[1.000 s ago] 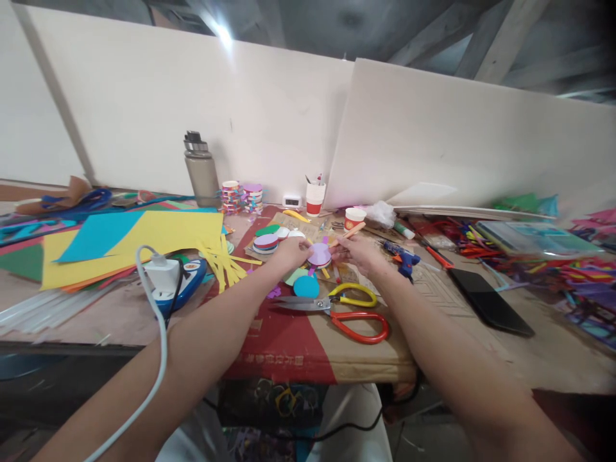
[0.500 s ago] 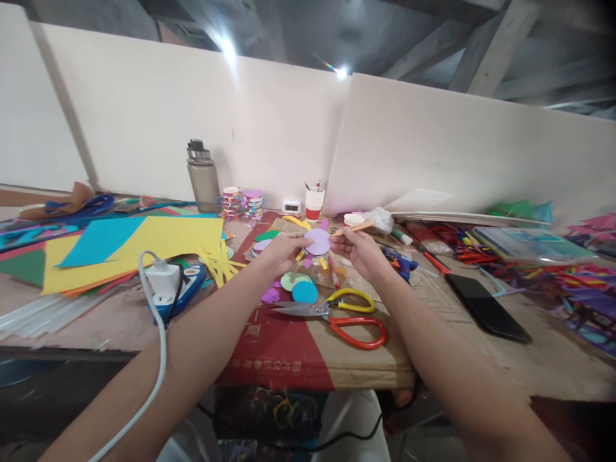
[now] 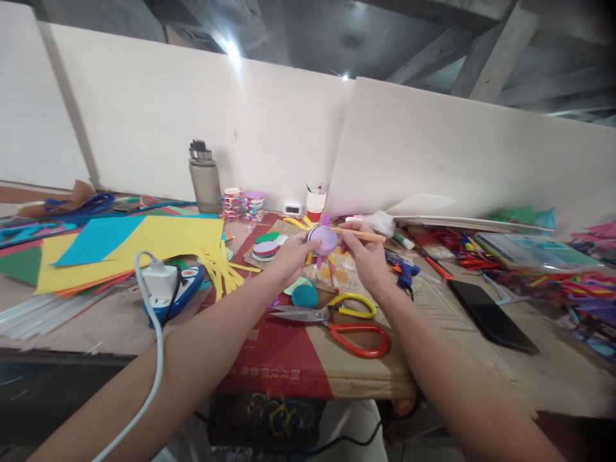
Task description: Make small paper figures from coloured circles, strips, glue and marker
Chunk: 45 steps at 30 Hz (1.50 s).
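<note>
Watching through the head camera, I see my left hand (image 3: 291,256) pinched on the left edge of a purple disc (image 3: 325,240), thumb across its face. My right hand (image 3: 362,255) has its thumb and fingers closed around a wooden stick (image 3: 369,236), which points left at the disc's right edge; whether its tip touches there, I cannot tell. The disc sits between my two hands, over the middle of the table, with purple tabs jutting above and below it and yellow ones lower down.

Nearer me lie the scissors (image 3: 321,314), blades pointing left, one handle loop yellow and the other red. A teal disc (image 3: 305,296) overlaps a pale green disc (image 3: 294,285) just beyond the blades. Left of the purple disc, I make out a pile of discs (image 3: 264,249). A blue glue gun (image 3: 407,273) rests right of my right hand, with a black phone (image 3: 493,316) farther right.
</note>
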Tool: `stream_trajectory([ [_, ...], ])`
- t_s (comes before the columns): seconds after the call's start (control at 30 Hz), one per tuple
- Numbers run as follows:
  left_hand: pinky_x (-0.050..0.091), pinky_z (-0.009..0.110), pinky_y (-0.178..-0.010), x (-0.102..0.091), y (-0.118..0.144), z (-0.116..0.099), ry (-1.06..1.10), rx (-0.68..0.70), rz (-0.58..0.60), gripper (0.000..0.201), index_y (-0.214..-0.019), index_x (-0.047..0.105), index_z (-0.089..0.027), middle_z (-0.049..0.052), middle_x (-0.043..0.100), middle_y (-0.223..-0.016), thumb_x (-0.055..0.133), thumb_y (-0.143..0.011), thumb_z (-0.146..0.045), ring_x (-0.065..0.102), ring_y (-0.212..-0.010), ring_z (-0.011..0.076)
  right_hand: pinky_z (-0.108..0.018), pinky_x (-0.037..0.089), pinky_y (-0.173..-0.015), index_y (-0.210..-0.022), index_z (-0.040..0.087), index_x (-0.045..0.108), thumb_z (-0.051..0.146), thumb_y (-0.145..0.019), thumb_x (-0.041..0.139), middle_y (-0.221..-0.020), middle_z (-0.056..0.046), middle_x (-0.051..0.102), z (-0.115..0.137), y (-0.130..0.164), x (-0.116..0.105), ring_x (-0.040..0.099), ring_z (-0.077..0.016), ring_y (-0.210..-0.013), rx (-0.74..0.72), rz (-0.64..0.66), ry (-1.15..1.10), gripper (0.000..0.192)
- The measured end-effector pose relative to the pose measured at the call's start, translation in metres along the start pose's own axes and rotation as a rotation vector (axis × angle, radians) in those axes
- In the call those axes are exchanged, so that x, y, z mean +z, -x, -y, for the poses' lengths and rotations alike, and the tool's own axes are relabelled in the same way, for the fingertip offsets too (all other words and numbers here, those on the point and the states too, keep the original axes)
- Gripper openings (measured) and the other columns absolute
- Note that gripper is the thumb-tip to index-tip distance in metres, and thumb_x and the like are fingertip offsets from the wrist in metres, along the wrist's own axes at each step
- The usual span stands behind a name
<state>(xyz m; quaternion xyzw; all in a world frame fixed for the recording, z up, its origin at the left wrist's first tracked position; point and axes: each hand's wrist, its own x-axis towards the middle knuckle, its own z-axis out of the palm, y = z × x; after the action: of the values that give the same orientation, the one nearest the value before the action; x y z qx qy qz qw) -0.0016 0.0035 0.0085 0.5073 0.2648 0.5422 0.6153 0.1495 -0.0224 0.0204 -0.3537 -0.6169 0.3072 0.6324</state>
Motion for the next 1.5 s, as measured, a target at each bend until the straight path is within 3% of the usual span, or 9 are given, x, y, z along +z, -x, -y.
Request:
stream_trajectory([
  [0.23,0.044,0.024,-0.068,0.01,0.007,-0.004,-0.01,0.03,0.009,0.011,-0.074,0.063,-0.013,0.0,0.063,-0.069,0.066,-0.065,-0.02,0.056,-0.065,0.0104,-0.033,0.052,-0.075,-0.09,0.022,0.065,0.039,-0.089,0.056,-0.087,-0.004,0.067,0.001,0.01,0.003,0.064,-0.0177,-0.081,-0.214,0.036,0.269,0.019],
  [0.4,0.045,0.024,-0.066,0.012,0.007,-0.003,0.038,0.013,-0.032,0.02,-0.083,0.061,-0.014,0.0,0.065,-0.073,0.063,-0.063,-0.014,0.057,-0.066,0.0108,-0.034,0.051,-0.075,-0.088,0.021,0.066,0.036,-0.089,0.058,-0.087,-0.005,0.069,0.005,0.012,0.002,0.064,-0.0189,-0.082,-0.338,-0.005,0.426,0.017],
  [0.63,0.04,0.023,-0.061,0.012,0.008,0.001,-0.003,0.022,0.008,0.016,-0.08,0.063,-0.014,-0.002,0.062,-0.071,0.066,-0.065,-0.018,0.052,-0.063,0.0099,-0.034,0.052,-0.073,-0.091,0.022,0.066,0.035,-0.09,0.056,-0.087,-0.005,0.07,0.006,0.014,0.003,0.065,-0.0184,-0.079,-0.383,-0.016,0.472,0.016],
  [1.2,0.044,0.024,-0.068,0.012,0.007,0.005,0.003,0.059,0.032,0.018,-0.081,0.065,-0.013,0.002,0.067,-0.077,0.072,-0.069,-0.024,0.058,-0.072,0.0123,-0.034,0.052,-0.076,-0.093,0.023,0.065,0.033,-0.092,0.054,-0.09,-0.006,0.071,0.005,0.013,0.002,0.066,-0.0192,-0.083,-0.456,0.015,0.54,0.014],
  [1.5,0.045,0.024,-0.067,0.014,0.009,0.004,0.044,0.045,0.033,0.02,-0.084,0.068,-0.013,0.001,0.067,-0.076,0.073,-0.068,-0.023,0.059,-0.071,0.0123,-0.032,0.052,-0.073,-0.093,0.022,0.065,0.029,-0.091,0.056,-0.086,-0.005,0.071,0.004,0.011,0.003,0.066,-0.0178,-0.079,-0.496,-0.038,0.546,0.012],
])
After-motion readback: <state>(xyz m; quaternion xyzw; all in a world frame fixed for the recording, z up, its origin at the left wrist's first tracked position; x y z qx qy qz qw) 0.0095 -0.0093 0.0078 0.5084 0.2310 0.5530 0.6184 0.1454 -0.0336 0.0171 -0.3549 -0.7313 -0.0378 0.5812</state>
